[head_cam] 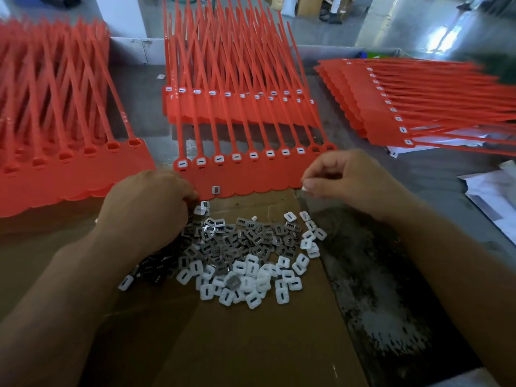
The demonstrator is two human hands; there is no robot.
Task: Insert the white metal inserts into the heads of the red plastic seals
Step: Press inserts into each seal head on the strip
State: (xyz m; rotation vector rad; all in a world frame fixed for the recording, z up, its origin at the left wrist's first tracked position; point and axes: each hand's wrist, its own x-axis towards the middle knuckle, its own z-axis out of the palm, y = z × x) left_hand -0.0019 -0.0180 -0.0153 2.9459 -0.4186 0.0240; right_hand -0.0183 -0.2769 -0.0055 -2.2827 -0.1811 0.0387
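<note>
Two hands work at the far edge of the pile of white inserts (245,261), which lies on a sheet of cardboard (251,344). The right hand (354,180), beyond the pile's right side, pinches a single insert (305,188) between thumb and fingertip, probably to set it flat into a head. The left hand (150,202) sits at the pile's far left corner with its fingers curled down among the pieces; whether it grips any cannot be told. Just beyond the pile lies the working strip of red seals (251,177), likely kept close for a short reach. Eight of its heads carry a white insert with a dark slot, and the two heads (322,148) at its right end look empty. The pile's pieces are small rounded squares, some white side up, many showing grey metal. Beyond the pile to the left lies an unfilled stack (69,174), and far to the right a filled stack (391,113)
</note>
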